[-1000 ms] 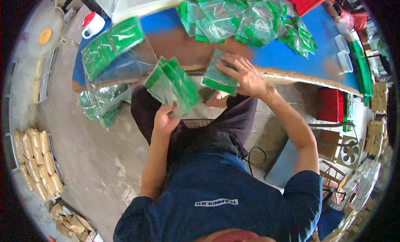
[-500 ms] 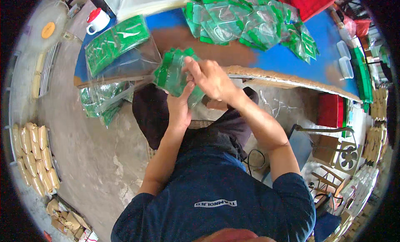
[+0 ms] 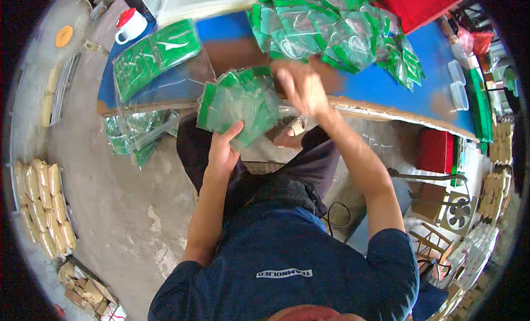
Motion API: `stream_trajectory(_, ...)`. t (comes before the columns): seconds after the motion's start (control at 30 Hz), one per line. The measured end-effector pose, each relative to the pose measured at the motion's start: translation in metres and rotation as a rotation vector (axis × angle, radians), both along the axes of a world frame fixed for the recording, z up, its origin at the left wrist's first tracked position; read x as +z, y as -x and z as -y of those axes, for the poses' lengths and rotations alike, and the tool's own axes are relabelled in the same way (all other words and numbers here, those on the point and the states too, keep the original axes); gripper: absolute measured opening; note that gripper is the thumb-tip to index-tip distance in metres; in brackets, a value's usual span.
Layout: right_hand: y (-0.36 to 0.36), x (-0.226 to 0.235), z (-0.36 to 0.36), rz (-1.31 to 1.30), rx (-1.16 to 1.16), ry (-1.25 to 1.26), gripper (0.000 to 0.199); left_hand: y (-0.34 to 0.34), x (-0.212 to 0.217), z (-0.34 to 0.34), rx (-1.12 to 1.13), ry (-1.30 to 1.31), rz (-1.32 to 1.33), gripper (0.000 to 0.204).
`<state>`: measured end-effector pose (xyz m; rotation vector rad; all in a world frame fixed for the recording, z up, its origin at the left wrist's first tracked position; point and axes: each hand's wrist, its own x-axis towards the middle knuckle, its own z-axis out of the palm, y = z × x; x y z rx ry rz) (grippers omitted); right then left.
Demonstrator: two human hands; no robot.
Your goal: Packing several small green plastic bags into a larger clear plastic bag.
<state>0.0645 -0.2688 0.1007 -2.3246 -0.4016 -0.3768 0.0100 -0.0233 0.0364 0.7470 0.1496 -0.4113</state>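
Observation:
My left hand (image 3: 223, 152) grips a fanned stack of clear plastic packets (image 3: 245, 108) with green edges, its thumb pressed on the near side. The stack is held over my lap, in front of the table edge. My right hand (image 3: 306, 92) is apart from the stack, just to its right, above the table edge. Motion smears its fingers, so whether they hold anything cannot be made out. Beyond it a loose pile of similar green-edged packets (image 3: 326, 31) lies on the blue table (image 3: 381, 89).
To the left lies a large clear bag of green packets (image 3: 157, 59), partly overhanging the edge, beside a white mug (image 3: 131, 29) with a red top. Clear plastic containers (image 3: 457, 83) sit at the right. A red box (image 3: 436, 150) and a fan (image 3: 458, 210) stand lower right.
My right hand has left the stack and moved right and slightly up. The stack in my left hand is now more spread and uncovered; my left hand has shifted slightly left and down.

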Motion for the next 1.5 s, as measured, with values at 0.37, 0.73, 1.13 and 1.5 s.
stream_trajectory(0.37, -0.002, 0.004, 0.007, -0.004, 0.209, 0.052, 0.035, 0.0, -0.008, -0.006, -0.067, 0.027, -0.001, 0.066)
stream_trajectory(0.73, 0.017, -0.009, 0.003, 0.209, 0.285, 0.257, 0.036, 0.001, -0.02, -0.012, -0.033, 0.281, -0.183, 0.062)
stream_trajectory(1.13, -0.053, -0.016, 0.003, 0.185, -0.132, 0.595, 0.081, 0.02, -0.041, -0.034, -0.109, 0.524, 0.022, 0.057)
stream_trajectory(1.5, -0.008, -0.005, -0.017, -0.107, -0.085, 0.145, 0.026, 0.004, -0.025, -0.003, 0.02, 0.286, -0.136, 0.054)
